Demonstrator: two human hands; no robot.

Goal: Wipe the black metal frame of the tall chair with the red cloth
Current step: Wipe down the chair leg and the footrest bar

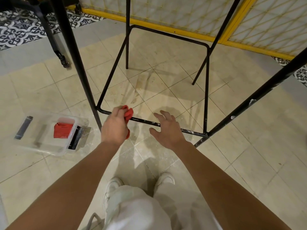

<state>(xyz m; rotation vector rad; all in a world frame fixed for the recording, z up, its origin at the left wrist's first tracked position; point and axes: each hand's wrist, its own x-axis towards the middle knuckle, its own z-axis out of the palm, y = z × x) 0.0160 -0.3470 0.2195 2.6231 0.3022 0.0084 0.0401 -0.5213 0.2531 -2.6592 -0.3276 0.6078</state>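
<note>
Left hand (114, 128) grips the bunched red cloth (128, 112) right against the near low bar (142, 121) of the black chair frame (206, 90), toward the bar's left corner. Right hand (166, 130), fingers spread wide and holding nothing, hovers over that bar, just right of the cloth.

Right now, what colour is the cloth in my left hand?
The cloth is red, seen best in the head view.
</note>
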